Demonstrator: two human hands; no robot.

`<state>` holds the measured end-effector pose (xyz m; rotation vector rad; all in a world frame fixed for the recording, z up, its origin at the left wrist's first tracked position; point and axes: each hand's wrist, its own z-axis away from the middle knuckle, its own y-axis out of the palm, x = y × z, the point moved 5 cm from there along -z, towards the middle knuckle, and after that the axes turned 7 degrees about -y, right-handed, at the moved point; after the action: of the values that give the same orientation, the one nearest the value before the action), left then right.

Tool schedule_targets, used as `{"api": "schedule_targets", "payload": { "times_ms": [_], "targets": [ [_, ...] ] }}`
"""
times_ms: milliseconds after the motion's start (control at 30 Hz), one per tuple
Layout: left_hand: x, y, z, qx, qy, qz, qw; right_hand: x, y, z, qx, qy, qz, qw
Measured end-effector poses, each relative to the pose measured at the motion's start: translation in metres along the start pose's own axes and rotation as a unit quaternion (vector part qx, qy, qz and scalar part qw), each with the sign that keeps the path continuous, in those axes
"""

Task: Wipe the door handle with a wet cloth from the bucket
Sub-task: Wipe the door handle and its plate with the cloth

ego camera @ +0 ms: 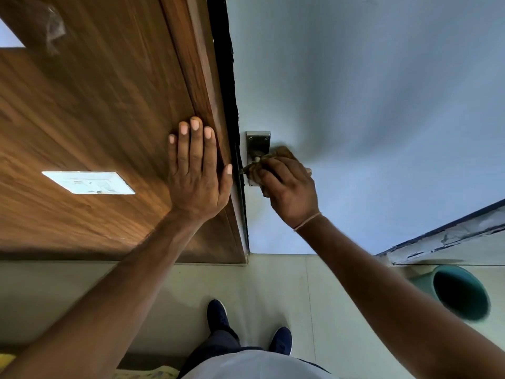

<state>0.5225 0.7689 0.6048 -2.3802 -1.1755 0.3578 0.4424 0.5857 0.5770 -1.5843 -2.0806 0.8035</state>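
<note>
Head view: we look steeply down a pale blue door [369, 105] and the brown wooden panel [95, 119] to its left, with a dark gap between the two. Our left hand [198, 170] lies open and flat on the wood, fingers spread, the thumb reaching toward the gap. Our right hand [289, 190] is closed around a crumpled brown cloth [252, 170] and presses it against the door handle [258, 153], a metal plate with two screws at its top set near the door's left edge. The cloth and our fingers hide the lower part of the plate, and most of the lever; only a short tip shows to the right of the hand. A thin band [307, 221] circles the right wrist. A white switch plate [88, 182] sits on the wood, well left of the left hand. On the pale floor [273, 283], a teal bucket [459, 292] stands at the right, well apart from the handle, its inside dark. Two dark blue shoes [217, 315] stand on the floor near us.
</note>
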Motion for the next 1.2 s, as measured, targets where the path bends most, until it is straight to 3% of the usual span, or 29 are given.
{"api": "schedule_targets", "payload": {
  "times_ms": [233,367,533,733,833,967,1200],
  "targets": [
    [0.001,-0.001,0.0,0.004,0.004,-0.006,1.0,-0.032,-0.022,0.024,-0.017,0.009,0.047,0.999],
    [0.001,-0.002,-0.001,0.003,0.009,-0.011,1.0,-0.01,-0.003,0.012,-0.036,0.044,0.026,0.998],
    [-0.001,0.0,-0.001,0.002,0.005,-0.015,1.0,-0.03,-0.014,0.025,-0.018,0.012,0.016,1.0],
    [-0.007,0.0,-0.001,0.003,-0.002,-0.015,1.0,-0.026,-0.015,0.023,-0.039,0.061,0.022,0.997],
    [-0.01,0.003,-0.001,0.008,-0.014,-0.015,1.0,-0.001,0.003,0.006,-0.02,0.039,-0.003,0.999],
    [-0.011,0.002,0.0,0.008,-0.012,-0.015,1.0,-0.019,-0.002,0.014,0.013,0.012,0.013,1.0],
    [-0.011,-0.003,-0.002,0.016,-0.015,-0.014,1.0,-0.045,-0.018,0.036,0.001,0.127,-0.019,0.992]
  ]
}}
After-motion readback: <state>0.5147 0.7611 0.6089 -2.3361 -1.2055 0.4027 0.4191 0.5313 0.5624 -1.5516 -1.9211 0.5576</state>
